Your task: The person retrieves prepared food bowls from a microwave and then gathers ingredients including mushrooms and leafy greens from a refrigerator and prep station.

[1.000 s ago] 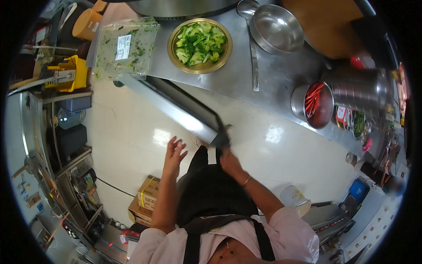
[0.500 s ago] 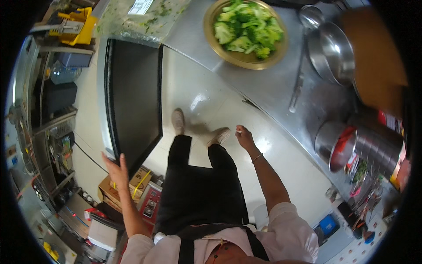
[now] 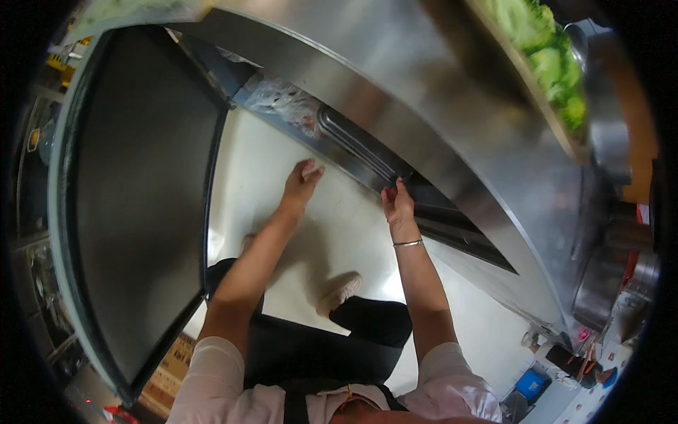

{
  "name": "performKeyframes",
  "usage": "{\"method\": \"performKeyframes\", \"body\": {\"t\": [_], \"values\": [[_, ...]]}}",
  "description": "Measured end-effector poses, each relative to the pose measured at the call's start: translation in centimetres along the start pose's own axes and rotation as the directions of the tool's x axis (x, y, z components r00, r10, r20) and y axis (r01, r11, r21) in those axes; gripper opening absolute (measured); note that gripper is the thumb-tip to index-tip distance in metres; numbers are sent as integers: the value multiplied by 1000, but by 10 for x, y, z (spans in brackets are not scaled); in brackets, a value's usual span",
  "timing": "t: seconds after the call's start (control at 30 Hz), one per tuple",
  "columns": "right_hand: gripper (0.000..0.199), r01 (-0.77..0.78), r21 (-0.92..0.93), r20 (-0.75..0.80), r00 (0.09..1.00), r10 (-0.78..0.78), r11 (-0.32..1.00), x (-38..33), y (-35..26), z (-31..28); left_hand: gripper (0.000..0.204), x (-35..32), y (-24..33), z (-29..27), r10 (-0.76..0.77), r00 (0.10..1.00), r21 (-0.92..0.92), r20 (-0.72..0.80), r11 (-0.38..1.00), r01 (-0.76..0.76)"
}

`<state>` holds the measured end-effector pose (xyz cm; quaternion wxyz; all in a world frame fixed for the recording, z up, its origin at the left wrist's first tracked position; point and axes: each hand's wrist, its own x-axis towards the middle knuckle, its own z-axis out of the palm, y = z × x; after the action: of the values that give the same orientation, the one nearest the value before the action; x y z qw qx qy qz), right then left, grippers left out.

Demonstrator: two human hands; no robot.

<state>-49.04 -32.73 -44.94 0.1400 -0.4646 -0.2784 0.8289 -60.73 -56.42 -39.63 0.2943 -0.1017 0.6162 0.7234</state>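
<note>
Before me an under-counter cabinet stands with its door (image 3: 145, 191) swung wide to the left. Inside it are a dark metal tray (image 3: 361, 145) with a raised rim and clear plastic bags (image 3: 282, 104) with contents I cannot make out. My right hand (image 3: 400, 205) is at the tray's near right end, fingers apart, its fingertips by the rim; whether they touch it I cannot tell. In front of the opening hovers my left hand (image 3: 302, 185), holding nothing, its fingers loosely bent and apart.
A steel counter (image 3: 409, 78) spans the cabinet top. On it sits a brass-coloured plate (image 3: 530, 92) of cut broccoli (image 3: 547, 67), with metal pots farther right. Cardboard boxes (image 3: 169, 371) stand at lower left, and a blue box (image 3: 530, 384) at lower right.
I have bent down toward the cabinet, and its inside has come into view. My left hand has left the door's edge for the opening; my right hand has reached forward to the tray.
</note>
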Motion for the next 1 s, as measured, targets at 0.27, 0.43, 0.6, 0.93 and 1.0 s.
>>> {"method": "performKeyframes", "body": {"t": [0.27, 0.43, 0.6, 0.93, 1.0], "values": [[16, 143, 252, -173, 980, -101, 957, -37, -9, 38, 46, 110, 71, 30, 17, 987, -122, 159, 993, 2], [12, 234, 220, -25, 972, -234, 947, -26, -14, 32, 40, 108, 99, 27, 105, 956, 6, 276, 994, -111], [18, 210, -21, 107, 972, -207, 977, -88, 24, 15, 44, 62, 89, -27, -24, 994, 120, 103, 993, 12], [55, 215, -126, 144, 970, -197, 968, -63, 2, 18, 45, -39, 106, -60, -182, 953, 239, 240, 963, 124], [53, 359, -336, 82, 932, -353, 871, -43, 15, -3, 41, -41, 108, -65, -230, 939, 355, 255, 926, 130]]}}
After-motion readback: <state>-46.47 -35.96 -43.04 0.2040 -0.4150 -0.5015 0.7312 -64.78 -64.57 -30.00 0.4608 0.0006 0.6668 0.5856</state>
